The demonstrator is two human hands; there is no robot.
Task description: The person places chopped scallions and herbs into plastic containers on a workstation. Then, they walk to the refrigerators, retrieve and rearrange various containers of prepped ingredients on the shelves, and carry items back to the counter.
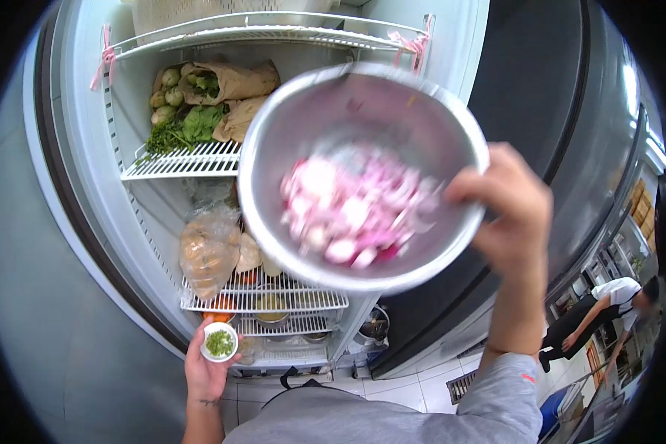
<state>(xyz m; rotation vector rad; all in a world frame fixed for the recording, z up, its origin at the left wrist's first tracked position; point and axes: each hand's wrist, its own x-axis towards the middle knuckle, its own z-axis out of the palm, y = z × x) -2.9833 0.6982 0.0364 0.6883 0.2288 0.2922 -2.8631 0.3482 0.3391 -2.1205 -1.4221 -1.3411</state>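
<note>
A large metal bowl [362, 277] is held up in front of the open fridge, tilted toward the camera. Chopped pink and white onion [355, 203] lies in it. My right hand [507, 211] grips the bowl's right rim, thumb over the inside and the other fingers behind. Lower down, my left hand [206, 370] holds a small white cup [220, 357] containing chopped green herbs [220, 342]. The cup is upright near the lower fridge shelves, its fingers curled around the side and partly hidden by it.
Wire shelves [192, 161] hold leafy greens [200, 122], paper-wrapped produce [233, 80] and a plastic bag of food [209, 251]. Metal bowls sit lower down. A bin [374, 325] stands beside the fridge. A person [603, 307] is at the far right, near shelving.
</note>
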